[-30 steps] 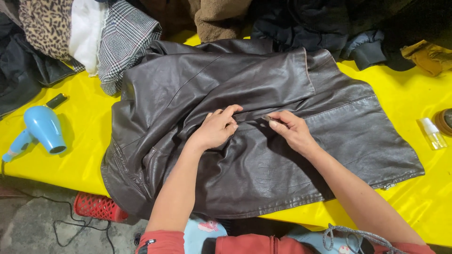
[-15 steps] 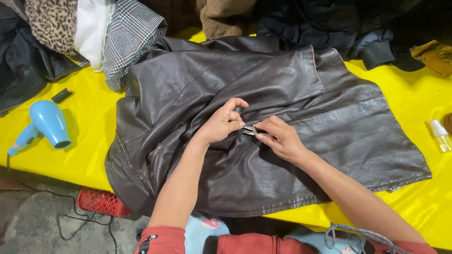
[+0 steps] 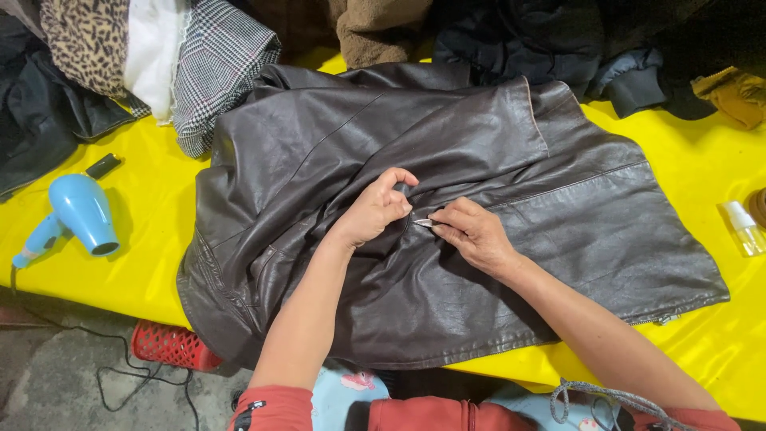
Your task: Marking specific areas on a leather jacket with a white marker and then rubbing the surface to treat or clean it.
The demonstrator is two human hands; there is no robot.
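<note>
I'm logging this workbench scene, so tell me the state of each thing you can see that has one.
Dark brown leather jacket: spread flat, creased.
Left hand: pinching a jacket fold.
Right hand: fingers holding a small metal tool.
Blue hair dryer: lying on its side.
Spray bottle: lying down, capped.
Clothes pile: heaped, unfolded.

Dark brown leather jacket [image 3: 447, 239]: spread flat across yellow worktop [image 3: 144, 271], creased and bunched toward centre, lower-left edge hanging past near edge. Small silvery metal tool [image 3: 423, 223]: lying roughly level at centre of jacket, pinched against a raised fold; too small to identify further.
</note>
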